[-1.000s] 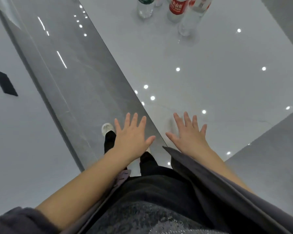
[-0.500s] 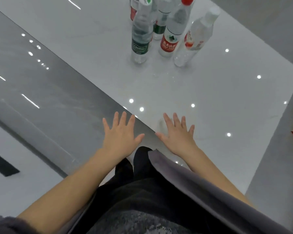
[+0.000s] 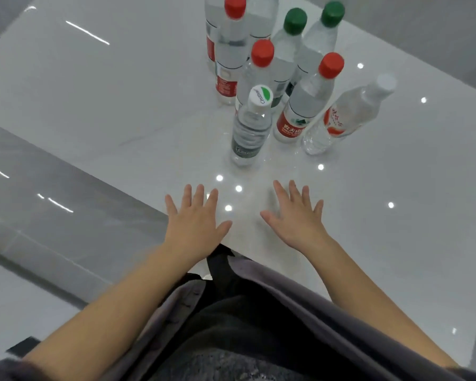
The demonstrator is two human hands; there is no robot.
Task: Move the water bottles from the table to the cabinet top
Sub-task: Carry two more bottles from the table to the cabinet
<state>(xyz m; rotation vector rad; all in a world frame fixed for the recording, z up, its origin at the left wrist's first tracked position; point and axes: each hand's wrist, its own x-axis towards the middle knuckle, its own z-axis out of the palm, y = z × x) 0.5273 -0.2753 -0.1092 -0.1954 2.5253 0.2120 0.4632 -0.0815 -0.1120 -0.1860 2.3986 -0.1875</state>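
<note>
Water bottles stood clustered upright on the far part of the white table, all close together, some touching or overlapping in view. Nearest one was the white-capped bottle with a dark label, at the near left of the group. Right of it stood a red-capped bottle with a red label, then a clear-capped bottle with an orange-red label at the far right of the cluster. Behind these were more red caps and two green-capped bottles; exact count was hard to tell, since the far ones ran off the top edge.

Left hand was flat, fingers spread, empty, at the near table edge. Right hand was likewise spread and empty, over the table just beside the left. Whether the palms rested on the surface or hovered could not be told. Both were near the white-capped bottle but apart from it, nothing grasped.

Grey glossy floor ran along the left of the table. Dark clothing and a grey sleeve edge filled the near bottom.

Progress judgement: very start. No bottle was lifted, and every bottle seen sat on the table. The cabinet top was not in view, so nothing there could be checked. Likely the whole group was left to move, the near white-capped one being the easiest first pick.
</note>
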